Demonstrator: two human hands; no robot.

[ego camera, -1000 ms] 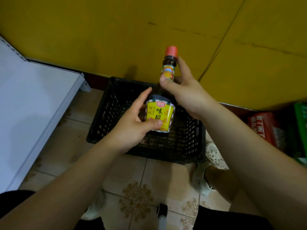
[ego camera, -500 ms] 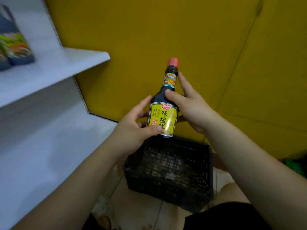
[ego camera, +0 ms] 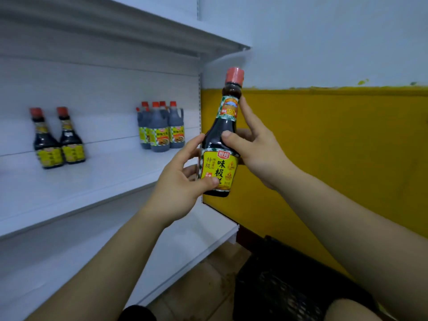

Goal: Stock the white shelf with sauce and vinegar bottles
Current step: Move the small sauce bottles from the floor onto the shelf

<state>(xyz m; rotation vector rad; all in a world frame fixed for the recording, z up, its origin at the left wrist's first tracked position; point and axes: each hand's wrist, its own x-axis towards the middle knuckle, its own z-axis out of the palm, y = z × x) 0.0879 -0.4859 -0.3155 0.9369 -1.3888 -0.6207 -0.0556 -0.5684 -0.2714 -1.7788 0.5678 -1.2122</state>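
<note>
A dark sauce bottle (ego camera: 222, 135) with a red cap and yellow label stands upright in the air in front of the white shelf (ego camera: 92, 179). My left hand (ego camera: 183, 181) grips its lower body around the label. My right hand (ego camera: 257, 147) holds its shoulder and neck from the right, thumb across the front. On the middle shelf board stand two matching sauce bottles (ego camera: 58, 140) at the left and a cluster of several jug-shaped dark bottles (ego camera: 161, 128) with handles near the right end.
A black plastic crate (ego camera: 289, 281) sits on the tiled floor at the lower right, against the yellow wall (ego camera: 335, 147). An upper shelf board (ego camera: 139, 31) overhangs the middle one; a lower board (ego camera: 173, 251) lies below my arms.
Both hands have lifted the bottle up from above the crate to the height of the middle shelf board. My view has swung up and left, bringing the stocked shelf into sight.
</note>
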